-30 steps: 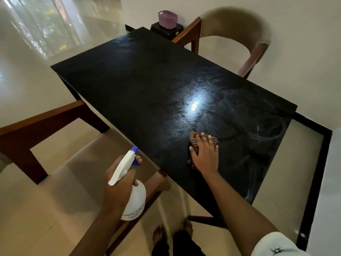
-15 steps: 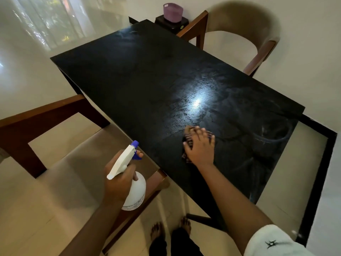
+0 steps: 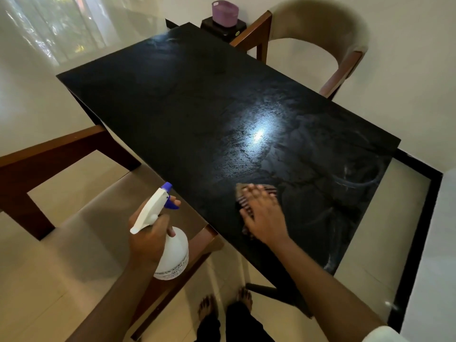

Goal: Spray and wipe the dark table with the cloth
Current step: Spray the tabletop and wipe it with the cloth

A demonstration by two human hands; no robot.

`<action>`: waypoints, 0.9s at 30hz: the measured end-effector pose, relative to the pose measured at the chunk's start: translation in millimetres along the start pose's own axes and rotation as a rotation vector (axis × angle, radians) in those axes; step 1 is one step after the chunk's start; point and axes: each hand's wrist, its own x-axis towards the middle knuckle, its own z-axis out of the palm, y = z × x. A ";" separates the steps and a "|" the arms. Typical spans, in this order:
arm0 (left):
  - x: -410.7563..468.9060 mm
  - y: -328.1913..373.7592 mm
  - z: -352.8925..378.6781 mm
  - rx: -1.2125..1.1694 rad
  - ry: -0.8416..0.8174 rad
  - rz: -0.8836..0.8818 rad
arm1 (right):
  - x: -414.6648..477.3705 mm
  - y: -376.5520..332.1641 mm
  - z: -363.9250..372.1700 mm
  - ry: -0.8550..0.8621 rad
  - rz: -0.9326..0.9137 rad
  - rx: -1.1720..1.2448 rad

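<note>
The left hand grips a white plastic spray bottle with a purple trigger beside the near edge of the dark glossy desk. The right hand, fingers straight, presses a striped brown cloth flat on the desk near that edge.

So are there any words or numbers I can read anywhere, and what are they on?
Nothing here can be read.
Spray bottle: dark print near its base, too blurred to read.
Black box under the purple basket: a small round sticker, too small to read.
</note>
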 end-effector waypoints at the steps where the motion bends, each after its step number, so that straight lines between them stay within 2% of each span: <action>1: -0.4 0.4 -0.1 -0.003 -0.001 -0.001 | 2.1 12.8 -3.1 0.015 0.108 -0.008; 3: -2.8 1.8 0.5 0.001 0.004 -0.002 | 9.6 18.6 -6.6 0.030 0.289 -0.005; 5: -5.4 5.1 0.6 0.008 0.010 0.010 | 18.3 -0.9 -3.8 0.034 0.351 0.008; 10: -5.5 4.1 0.0 0.017 0.004 0.030 | 24.9 -95.1 14.6 -0.044 0.046 0.104; 13: -4.4 4.8 0.4 -0.005 0.014 0.013 | 26.5 -131.6 20.2 -0.081 -0.029 0.141; 15: -4.0 4.5 0.6 -0.007 0.020 0.005 | 27.4 -128.0 21.0 -0.097 -0.071 0.141; 18: -2.1 3.6 0.5 0.004 0.028 -0.014 | 17.0 -92.4 18.5 -0.115 -0.280 0.064; 19: -1.6 3.2 0.2 0.011 0.027 -0.018 | 10.8 -75.0 15.3 -0.092 -0.297 0.052; 21: -0.5 2.0 -0.7 0.011 0.021 -0.034 | -0.3 -29.8 7.0 -0.033 -0.155 0.061; 24: -2.2 4.9 -1.0 -0.008 0.015 -0.063 | -14.9 33.6 -8.0 0.046 0.245 0.018; 27: -4.6 8.2 0.4 -0.015 0.009 -0.075 | -14.7 33.8 -13.4 0.070 0.459 -0.020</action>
